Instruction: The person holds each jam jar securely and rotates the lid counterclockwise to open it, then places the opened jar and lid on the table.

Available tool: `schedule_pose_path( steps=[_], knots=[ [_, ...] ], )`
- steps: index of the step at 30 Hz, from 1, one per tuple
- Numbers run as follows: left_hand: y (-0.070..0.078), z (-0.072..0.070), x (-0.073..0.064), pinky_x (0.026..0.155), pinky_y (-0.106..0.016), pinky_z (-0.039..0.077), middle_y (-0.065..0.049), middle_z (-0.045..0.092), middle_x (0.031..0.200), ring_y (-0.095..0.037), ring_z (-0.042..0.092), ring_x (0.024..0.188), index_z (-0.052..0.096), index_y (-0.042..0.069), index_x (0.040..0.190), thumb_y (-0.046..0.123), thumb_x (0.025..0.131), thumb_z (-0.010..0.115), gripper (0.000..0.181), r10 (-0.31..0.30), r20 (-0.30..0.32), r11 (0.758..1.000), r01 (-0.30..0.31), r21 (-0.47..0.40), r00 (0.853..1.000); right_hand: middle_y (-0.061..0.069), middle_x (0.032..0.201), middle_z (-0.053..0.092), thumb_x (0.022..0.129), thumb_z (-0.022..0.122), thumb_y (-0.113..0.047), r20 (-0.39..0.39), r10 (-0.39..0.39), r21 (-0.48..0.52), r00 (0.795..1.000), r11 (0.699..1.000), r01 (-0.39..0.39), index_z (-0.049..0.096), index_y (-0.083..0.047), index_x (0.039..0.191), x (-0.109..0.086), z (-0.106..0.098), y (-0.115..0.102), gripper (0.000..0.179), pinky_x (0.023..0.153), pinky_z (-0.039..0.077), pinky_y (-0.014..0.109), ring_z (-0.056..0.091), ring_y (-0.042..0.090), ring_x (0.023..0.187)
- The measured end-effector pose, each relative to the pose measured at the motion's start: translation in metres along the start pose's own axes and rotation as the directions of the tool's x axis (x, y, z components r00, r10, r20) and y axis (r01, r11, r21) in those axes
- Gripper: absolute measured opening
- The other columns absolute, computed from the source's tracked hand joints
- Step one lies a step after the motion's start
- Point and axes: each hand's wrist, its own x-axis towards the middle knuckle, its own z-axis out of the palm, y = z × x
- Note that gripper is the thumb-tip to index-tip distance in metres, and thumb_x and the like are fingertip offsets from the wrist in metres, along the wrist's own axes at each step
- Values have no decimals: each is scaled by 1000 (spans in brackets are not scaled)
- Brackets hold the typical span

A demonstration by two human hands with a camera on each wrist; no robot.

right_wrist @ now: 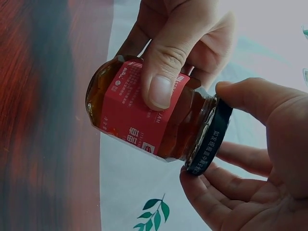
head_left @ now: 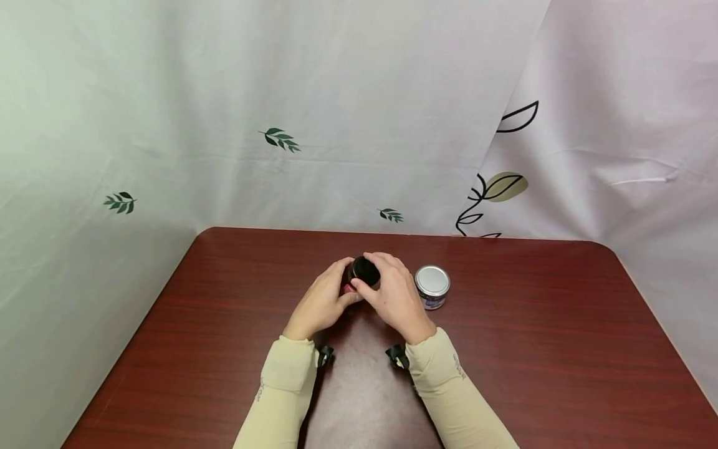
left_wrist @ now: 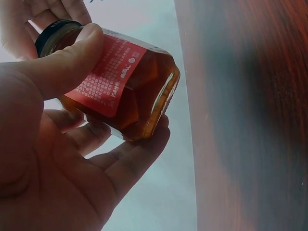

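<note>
A glass jam jar (right_wrist: 122,103) with amber-brown contents and a red label is held in the air between both hands. My left hand (head_left: 320,304) grips the jar's body, its thumb pressed on the label and its fingers curled around the far side. On the black metal lid (right_wrist: 211,139), my right hand (head_left: 399,298) has its thumb and fingers around the rim. The lid sits on the jar's mouth. In the left wrist view the jar (left_wrist: 137,96) is tilted, its base toward the right.
A silver-lidded tin can (head_left: 432,282) stands on the reddish-brown wooden table (head_left: 533,337), just right of the right hand. Behind the table's far edge hangs a white curtain (head_left: 336,93) with leaf prints. Dark straps (head_left: 397,357) show at both wrists.
</note>
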Motion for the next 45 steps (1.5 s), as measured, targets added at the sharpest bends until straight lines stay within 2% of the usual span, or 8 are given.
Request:
schedule_pose_path(
  steps=[35, 45],
  knots=[
    [-2, -1, -1, 99, -44, 48, -12, 54, 140, -26, 58, 121, 46, 3, 145, 14, 93, 74, 60, -1, 18, 1000, 1, 0, 1000, 17, 127, 64, 85, 80, -15, 28, -30, 23, 999, 999, 30, 65, 3, 128, 0, -2, 0, 49, 100, 48, 46, 59, 32, 121],
    [-3, 0, 0, 98, -43, 48, -12, 57, 134, -25, 59, 116, 48, 3, 143, 14, 92, 75, 58, 15, 13, 1000, -15, 4, 1000, 16, 128, 64, 84, 79, -14, 26, -23, 15, 999, 1000, 23, 64, 1, 129, 0, -2, -1, 50, 99, 47, 46, 58, 32, 120]
  ],
)
